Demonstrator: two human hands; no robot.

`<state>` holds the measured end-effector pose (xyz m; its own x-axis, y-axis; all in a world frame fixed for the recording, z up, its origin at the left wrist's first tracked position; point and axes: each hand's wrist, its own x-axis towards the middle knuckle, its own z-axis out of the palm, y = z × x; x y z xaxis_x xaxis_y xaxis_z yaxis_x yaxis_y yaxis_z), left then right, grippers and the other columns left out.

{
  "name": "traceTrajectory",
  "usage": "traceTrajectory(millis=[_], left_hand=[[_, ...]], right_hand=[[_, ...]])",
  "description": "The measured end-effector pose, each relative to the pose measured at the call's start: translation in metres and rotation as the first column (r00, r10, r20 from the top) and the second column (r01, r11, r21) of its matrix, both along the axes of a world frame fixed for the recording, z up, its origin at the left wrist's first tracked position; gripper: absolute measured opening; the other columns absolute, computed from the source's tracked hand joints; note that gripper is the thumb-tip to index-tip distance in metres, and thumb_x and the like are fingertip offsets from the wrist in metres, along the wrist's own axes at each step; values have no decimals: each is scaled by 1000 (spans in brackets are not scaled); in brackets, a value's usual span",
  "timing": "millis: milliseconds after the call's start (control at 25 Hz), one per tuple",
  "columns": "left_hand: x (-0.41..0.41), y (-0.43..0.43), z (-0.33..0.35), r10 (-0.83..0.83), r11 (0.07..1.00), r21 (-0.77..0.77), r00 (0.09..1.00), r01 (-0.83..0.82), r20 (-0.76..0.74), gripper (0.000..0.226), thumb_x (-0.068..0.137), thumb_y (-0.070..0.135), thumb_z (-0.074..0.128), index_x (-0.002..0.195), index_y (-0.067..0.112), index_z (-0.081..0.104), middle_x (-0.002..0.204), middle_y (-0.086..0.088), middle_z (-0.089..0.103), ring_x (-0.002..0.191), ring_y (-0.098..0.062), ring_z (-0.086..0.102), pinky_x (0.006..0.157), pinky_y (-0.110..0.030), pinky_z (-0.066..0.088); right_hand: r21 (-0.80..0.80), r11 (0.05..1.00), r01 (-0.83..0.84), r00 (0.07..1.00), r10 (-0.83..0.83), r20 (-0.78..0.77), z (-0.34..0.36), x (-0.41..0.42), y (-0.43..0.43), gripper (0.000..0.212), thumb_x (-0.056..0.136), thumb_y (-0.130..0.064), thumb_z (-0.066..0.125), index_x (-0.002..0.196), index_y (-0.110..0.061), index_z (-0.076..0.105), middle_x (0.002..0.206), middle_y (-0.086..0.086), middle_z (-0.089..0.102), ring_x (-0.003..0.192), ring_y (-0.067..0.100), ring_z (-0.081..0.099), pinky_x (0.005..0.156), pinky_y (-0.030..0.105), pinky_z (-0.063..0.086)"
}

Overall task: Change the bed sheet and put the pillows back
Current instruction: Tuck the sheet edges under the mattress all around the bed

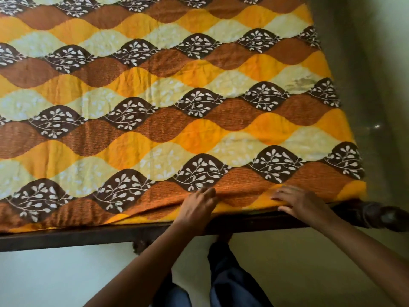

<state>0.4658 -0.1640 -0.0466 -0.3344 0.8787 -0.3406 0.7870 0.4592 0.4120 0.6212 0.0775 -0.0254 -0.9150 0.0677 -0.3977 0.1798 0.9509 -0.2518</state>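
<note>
A bed sheet (168, 103) with wavy orange, brown, pale yellow and dark leaf-print patches covers the whole mattress. Its near edge lies bunched along the dark wooden bed frame (66, 237). My left hand (197, 209) rests on that near edge with fingers straight, pressing the folded fabric. My right hand (301, 202) lies a little to the right on the same edge, fingers flat on top and thumb under the hem by the frame. No pillows are in view.
A carved dark bedpost (380, 214) sticks out at the near right corner. Pale floor (55, 275) runs below the frame and a greenish wall or floor strip (376, 63) along the bed's right side. My legs in dark trousers (230, 282) stand against the frame.
</note>
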Motion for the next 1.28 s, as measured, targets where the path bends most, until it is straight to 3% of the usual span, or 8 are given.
traceTrajectory(millis=[200, 400, 520, 600, 760, 1000, 1120, 1280], left_hand=[[16, 6, -6, -46, 998, 46, 999, 45, 28, 7, 73, 14, 66, 69, 20, 66, 67, 3, 63, 59, -13, 60, 46, -21, 41], [10, 15, -8, 216, 961, -229, 938, -155, 270, 22, 93, 17, 54, 109, 14, 68, 107, 1, 68, 91, -8, 64, 81, -16, 48], [13, 20, 3, 267, 940, -306, 887, -152, 377, 31, 100, 25, 36, 106, 16, 64, 86, -6, 60, 72, -11, 51, 83, -29, 47], [15, 19, 11, 370, 912, -339, 816, -230, 444, 30, 101, 30, 32, 93, 28, 60, 73, -1, 50, 63, -8, 44, 73, -28, 47], [13, 4, 10, 427, 903, -180, 854, -390, 296, 20, 95, 26, 49, 101, 18, 66, 92, 7, 64, 73, -1, 56, 60, -8, 43], [-23, -60, 6, 132, 989, 58, 988, -136, 79, 40, 56, 5, 86, 93, 16, 73, 87, -3, 72, 72, -15, 70, 58, -21, 56], [-47, -69, 2, 22, 994, 109, 999, -26, 41, 22, 88, 32, 58, 99, 19, 71, 97, 1, 70, 86, -13, 66, 65, -22, 56], [-60, -87, -2, 51, 980, 192, 998, -44, -31, 53, 94, 50, 28, 94, 17, 70, 92, 2, 67, 83, -8, 59, 65, -18, 52]], right_hand=[[-177, 970, -168, 985, 157, -73, -7, 7, 21, 28, 52, -9, 89, 75, -17, 74, 74, -5, 71, 65, 9, 67, 53, 17, 52], [-254, 967, -10, 967, 74, 245, -17, 1, 23, 21, 89, -14, 60, 108, -16, 69, 106, 0, 69, 79, 5, 61, 65, 3, 35], [-255, 966, 34, 926, 66, 372, -17, 1, 25, 37, 92, -2, 50, 119, -23, 63, 102, 0, 66, 55, 4, 44, 51, 11, 35], [-343, 926, 158, 912, -4, 410, -8, 5, 33, 35, 94, -8, 49, 118, -29, 63, 109, -11, 61, 64, 6, 54, 59, 15, 43], [-478, 833, 279, 958, -207, 198, 3, -22, 30, 27, 91, -20, 57, 116, -29, 62, 110, -11, 64, 63, -5, 56, 53, 9, 42], [-498, 845, -197, 958, 274, 87, -25, -71, -49, 36, 83, -21, 68, 118, -14, 62, 114, 5, 65, 101, 16, 60, 89, 29, 50], [-452, 859, -239, 967, 251, -34, -32, -77, -77, 36, 83, -19, 68, 117, -9, 61, 111, 9, 65, 99, 21, 61, 87, 29, 51], [-367, 892, -264, 961, 211, -180, -43, -102, -112, 42, 75, -20, 75, 112, -6, 62, 108, 10, 64, 97, 23, 61, 83, 29, 53]])
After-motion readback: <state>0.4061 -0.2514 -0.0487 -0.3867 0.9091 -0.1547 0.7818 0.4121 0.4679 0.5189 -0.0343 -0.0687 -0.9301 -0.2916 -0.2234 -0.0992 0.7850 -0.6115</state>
